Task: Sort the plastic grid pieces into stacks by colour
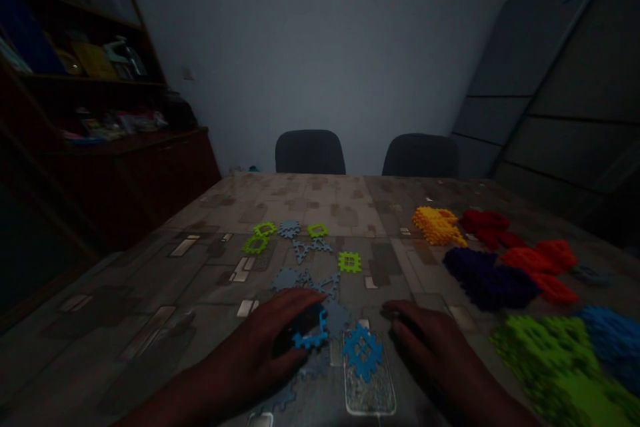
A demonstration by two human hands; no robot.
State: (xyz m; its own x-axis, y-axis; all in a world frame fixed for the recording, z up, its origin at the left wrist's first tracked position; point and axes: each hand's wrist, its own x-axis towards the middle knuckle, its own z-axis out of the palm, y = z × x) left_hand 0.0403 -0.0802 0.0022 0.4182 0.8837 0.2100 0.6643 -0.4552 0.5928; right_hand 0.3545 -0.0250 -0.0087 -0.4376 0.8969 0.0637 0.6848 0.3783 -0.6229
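My left hand (260,333) is curled round a blue toothed plastic building piece with an open middle (314,343), and its thumb lies against the piece's near side. A second blue toothed building piece (363,352), with a pattern of holes in its centre, lies flat between my two hands. To the right of it hovers or rests my right hand (433,340), with thumb and forefinger slightly apart and nothing visible between them. Past my left fingertips lie grey-blue toothed pieces (325,285), and a light green square piece (349,261) sits beyond them.
On the right stand piles of building pieces: yellow (436,225), red (487,225), dark purple (490,279), orange (543,263), green (550,353) and blue (615,340). Several green rings (256,244) lie farther left. Two chairs (310,152) stand behind the patterned table (200,293).
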